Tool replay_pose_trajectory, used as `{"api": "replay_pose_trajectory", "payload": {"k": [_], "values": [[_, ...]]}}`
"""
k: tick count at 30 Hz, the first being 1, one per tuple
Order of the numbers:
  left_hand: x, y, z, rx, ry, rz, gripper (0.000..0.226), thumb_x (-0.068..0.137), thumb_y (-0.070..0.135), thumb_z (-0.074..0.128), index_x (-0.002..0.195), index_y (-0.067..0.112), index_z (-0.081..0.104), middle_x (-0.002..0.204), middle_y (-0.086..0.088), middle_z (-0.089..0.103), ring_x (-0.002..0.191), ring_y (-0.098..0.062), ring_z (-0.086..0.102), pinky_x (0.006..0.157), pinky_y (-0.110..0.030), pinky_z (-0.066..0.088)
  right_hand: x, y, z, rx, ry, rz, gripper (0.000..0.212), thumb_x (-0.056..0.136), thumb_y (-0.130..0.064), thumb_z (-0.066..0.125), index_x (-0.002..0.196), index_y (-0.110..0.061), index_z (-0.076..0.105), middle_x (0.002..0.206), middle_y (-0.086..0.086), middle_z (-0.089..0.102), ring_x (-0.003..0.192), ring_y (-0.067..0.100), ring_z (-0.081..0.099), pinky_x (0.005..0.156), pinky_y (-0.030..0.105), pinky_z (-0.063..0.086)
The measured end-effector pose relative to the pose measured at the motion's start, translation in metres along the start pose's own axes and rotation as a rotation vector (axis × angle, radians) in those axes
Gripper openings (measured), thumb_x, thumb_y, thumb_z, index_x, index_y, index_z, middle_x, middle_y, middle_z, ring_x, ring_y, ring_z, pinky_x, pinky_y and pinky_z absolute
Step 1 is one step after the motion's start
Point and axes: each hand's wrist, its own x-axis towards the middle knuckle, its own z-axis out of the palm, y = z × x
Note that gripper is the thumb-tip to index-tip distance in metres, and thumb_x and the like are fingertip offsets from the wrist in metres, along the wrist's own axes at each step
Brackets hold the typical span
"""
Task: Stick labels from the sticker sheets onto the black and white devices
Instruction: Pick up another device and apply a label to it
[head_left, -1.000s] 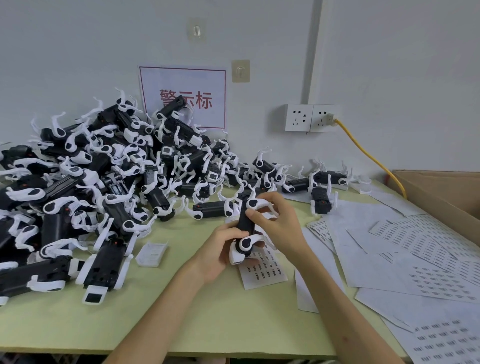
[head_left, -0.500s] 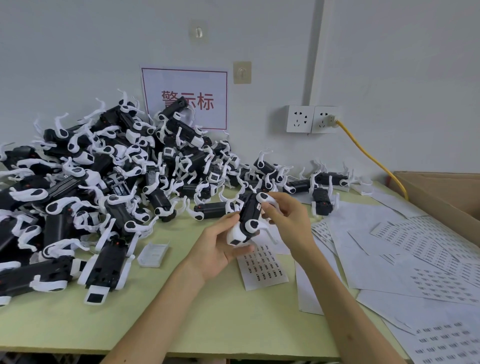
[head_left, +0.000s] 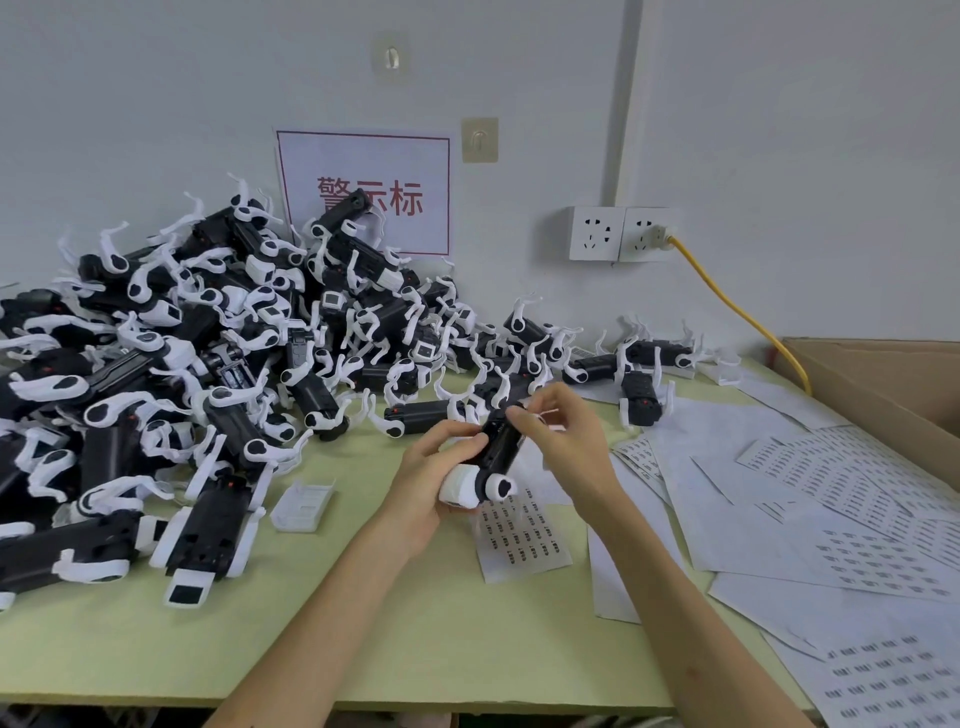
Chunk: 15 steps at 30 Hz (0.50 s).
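A slim black device (head_left: 497, 452) with curved white plastic clips is held tilted just above the pale green table (head_left: 415, 623), over a paper sticker sheet (head_left: 524, 540). The left hand (head_left: 431, 478) wraps around its white lower end, and the right hand (head_left: 566, 441) pinches the upper end with curled fingers.

At nine o'clock, the piled devices (head_left: 208, 364) are matt black plastic with smooth white plastic arms. The table (head_left: 363, 623) is a smooth, matt pale-green surface. At four o'clock lie sticker sheets (head_left: 779, 493) of thin white paper; at three, a dull brown cardboard box (head_left: 883, 374).
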Motion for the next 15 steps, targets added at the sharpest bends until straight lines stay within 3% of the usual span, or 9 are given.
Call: {"api": "replay_pose_trajectory", "payload": {"k": [2, 3, 5, 7, 9, 10, 13, 15], "values": [[-0.001, 0.002, 0.001, -0.035, -0.015, -0.018, 0.042, 0.079, 0.025, 0.076, 0.112, 0.000, 0.066, 0.105, -0.024, 0.065, 0.096, -0.037, 0.061, 0.070, -0.036, 0.049, 0.002, -0.004, -0.009, 0.160, -0.093, 0.103, 0.020, 0.083, -0.029, 0.077, 0.085, -0.014, 0.065, 0.078, -0.006, 0.068, 0.070, 0.011, 0.061, 0.053, 0.024, 0.045], [-0.001, 0.002, 0.001, -0.045, -0.019, -0.030, 0.049, 0.078, 0.026, 0.075, 0.114, -0.006, 0.063, 0.106, -0.026, 0.064, 0.099, -0.038, 0.059, 0.074, -0.037, 0.049, 0.003, -0.006, -0.013, 0.192, -0.172, 0.138, 0.020, 0.081, -0.031, 0.075, 0.091, -0.015, 0.069, 0.085, -0.006, 0.071, 0.075, 0.012, 0.065, 0.058, 0.023, 0.048], [-0.001, 0.003, 0.002, -0.048, -0.028, -0.046, 0.059, 0.080, 0.029, 0.072, 0.121, -0.013, 0.060, 0.106, -0.025, 0.065, 0.098, -0.036, 0.061, 0.075, -0.036, 0.051, 0.005, -0.006, -0.019, 0.185, -0.338, 0.175, 0.028, 0.084, -0.036, 0.070, 0.108, -0.022, 0.074, 0.111, -0.006, 0.074, 0.102, 0.013, 0.068, 0.088, 0.030, 0.052], [-0.001, 0.004, 0.002, -0.054, -0.036, -0.055, 0.052, 0.083, 0.032, 0.068, 0.119, -0.007, 0.067, 0.103, -0.021, 0.070, 0.090, -0.030, 0.067, 0.072, -0.032, 0.054, 0.004, -0.006, -0.018, 0.215, -0.483, 0.211, 0.037, 0.090, -0.043, 0.063, 0.119, -0.023, 0.073, 0.124, 0.006, 0.070, 0.112, 0.024, 0.063, 0.105, 0.046, 0.047], [-0.001, 0.007, 0.003, -0.090, -0.002, -0.105, 0.032, 0.089, 0.034, 0.066, 0.100, 0.007, 0.077, 0.094, -0.014, 0.074, 0.079, -0.022, 0.071, 0.069, -0.029, 0.054, 0.003, -0.008, -0.017, 0.246, -0.537, 0.244, 0.047, 0.089, -0.050, 0.061, 0.123, -0.021, 0.072, 0.122, 0.018, 0.067, 0.102, 0.032, 0.060, 0.103, 0.051, 0.051], [-0.002, 0.009, 0.003, -0.129, 0.051, -0.138, 0.028, 0.092, 0.035, 0.065, 0.089, 0.011, 0.078, 0.086, -0.012, 0.075, 0.071, -0.019, 0.071, 0.064, -0.028, 0.051, 0.002, -0.011, -0.018, 0.256, -0.541, 0.250, 0.050, 0.087, -0.052, 0.063, 0.124, -0.020, 0.071, 0.118, 0.017, 0.066, 0.097, 0.030, 0.062, 0.096, 0.045, 0.054], [0.000, 0.011, -0.006, -0.295, 0.184, -0.146, 0.034, 0.100, 0.032, 0.052, 0.085, 0.007, 0.068, 0.061, -0.011, 0.064, 0.039, -0.018, 0.055, 0.036, -0.016, 0.038, 0.002, -0.012, -0.025, 0.291, -0.574, 0.281, 0.056, 0.082, -0.049, 0.069, 0.126, -0.014, 0.068, 0.111, 0.015, 0.063, 0.087, 0.027, 0.067, 0.088, 0.040, 0.056], [0.001, 0.011, -0.013, -0.408, 0.239, -0.090, 0.042, 0.100, 0.029, 0.044, 0.075, 0.006, 0.068, 0.059, -0.013, 0.056, 0.036, -0.020, 0.043, 0.029, -0.013, 0.028, 0.001, -0.010, -0.027, 0.243, -0.601, 0.291, 0.062, 0.082, -0.046, 0.071, 0.130, -0.008, 0.061, 0.110, 0.016, 0.065, 0.089, 0.028, 0.069, 0.091, 0.045, 0.056]]}}
